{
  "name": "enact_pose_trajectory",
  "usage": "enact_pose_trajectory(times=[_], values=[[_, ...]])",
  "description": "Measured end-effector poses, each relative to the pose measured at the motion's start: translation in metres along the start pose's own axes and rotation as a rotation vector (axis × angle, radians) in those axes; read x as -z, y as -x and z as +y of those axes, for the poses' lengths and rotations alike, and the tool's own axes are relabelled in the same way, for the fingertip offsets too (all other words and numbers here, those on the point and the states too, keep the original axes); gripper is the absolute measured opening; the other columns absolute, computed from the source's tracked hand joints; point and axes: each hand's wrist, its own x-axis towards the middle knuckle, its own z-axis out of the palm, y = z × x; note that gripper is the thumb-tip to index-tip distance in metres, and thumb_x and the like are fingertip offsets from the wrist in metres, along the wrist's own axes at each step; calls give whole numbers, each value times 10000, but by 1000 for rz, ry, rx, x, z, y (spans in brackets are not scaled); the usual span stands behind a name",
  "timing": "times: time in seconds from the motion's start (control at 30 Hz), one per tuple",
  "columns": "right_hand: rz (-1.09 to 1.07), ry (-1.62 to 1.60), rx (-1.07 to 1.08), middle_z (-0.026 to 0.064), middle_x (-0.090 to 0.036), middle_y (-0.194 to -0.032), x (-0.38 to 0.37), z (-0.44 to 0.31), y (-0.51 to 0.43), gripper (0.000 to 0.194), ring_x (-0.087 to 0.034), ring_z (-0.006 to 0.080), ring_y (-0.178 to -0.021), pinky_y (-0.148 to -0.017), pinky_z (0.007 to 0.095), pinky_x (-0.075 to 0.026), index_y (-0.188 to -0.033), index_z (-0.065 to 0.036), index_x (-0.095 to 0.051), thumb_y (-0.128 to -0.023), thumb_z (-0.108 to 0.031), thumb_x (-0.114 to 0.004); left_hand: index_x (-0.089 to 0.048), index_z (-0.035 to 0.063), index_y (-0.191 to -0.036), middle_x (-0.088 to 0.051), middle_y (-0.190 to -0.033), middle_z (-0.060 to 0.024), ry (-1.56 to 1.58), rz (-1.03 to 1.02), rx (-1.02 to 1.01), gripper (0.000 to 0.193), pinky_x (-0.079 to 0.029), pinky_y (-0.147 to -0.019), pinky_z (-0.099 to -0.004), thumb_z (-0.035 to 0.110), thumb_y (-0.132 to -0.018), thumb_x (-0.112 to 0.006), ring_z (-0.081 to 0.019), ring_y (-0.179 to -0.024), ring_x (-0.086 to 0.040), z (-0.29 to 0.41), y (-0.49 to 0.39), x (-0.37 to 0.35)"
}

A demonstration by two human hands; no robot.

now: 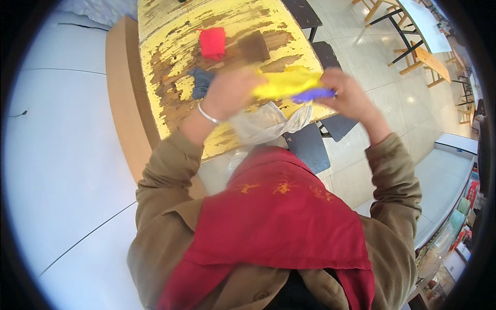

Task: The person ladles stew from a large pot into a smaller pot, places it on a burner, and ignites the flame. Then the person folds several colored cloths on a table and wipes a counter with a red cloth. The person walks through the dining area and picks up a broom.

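Note:
Between my two hands a yellow cloth point(286, 83) is stretched out above the near right part of the table. My left hand point(236, 91), blurred and with a band on its wrist, grips one end. At the other end my right hand point(345, 91) holds the cloth together with a blue-purple piece of cloth point(313, 95) that hangs along its lower edge. Below them a whitish cloth point(259, 124) lies crumpled at the table's near edge. A dark blue-grey cloth point(201, 82) is just left of my left hand. Farther off lie a folded red cloth point(212, 43) and a brown folded cloth point(254, 46).
The table point(166, 50) has worn, peeling yellow paint. A tan wooden panel point(124, 89) runs along its left side, by a white wall point(66, 155). Dark stools point(308, 149) stand at its near right. Wooden chairs point(430, 62) and another table point(424, 25) are farther right.

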Motion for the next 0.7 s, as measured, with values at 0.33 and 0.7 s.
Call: enact_pose_trajectory(times=[0.33, 0.7], values=[[-359, -89, -353, 132, -629, -960, -162, 56, 42, 311, -576, 330, -979, -865, 406, -470, -1004, -66, -669, -694, -87, -647, -653, 84, -994, -589, -879, -119, 255, -564, 393, 228, -489, -729, -409, 74, -786, -561, -324, -866, -591, -50, 90, -119], [86, -806, -807, 62, -638, -957, -70, 76, -22, 284, -568, 129, -888, -803, 259, -453, -1054, 41, -621, -854, -53, -442, -645, 35, -1008, -598, -919, -95, 758, 113, 489, 247, -482, -778, -311, 58, -764, -677, -215, -853, -590, -110, 15, -77]])
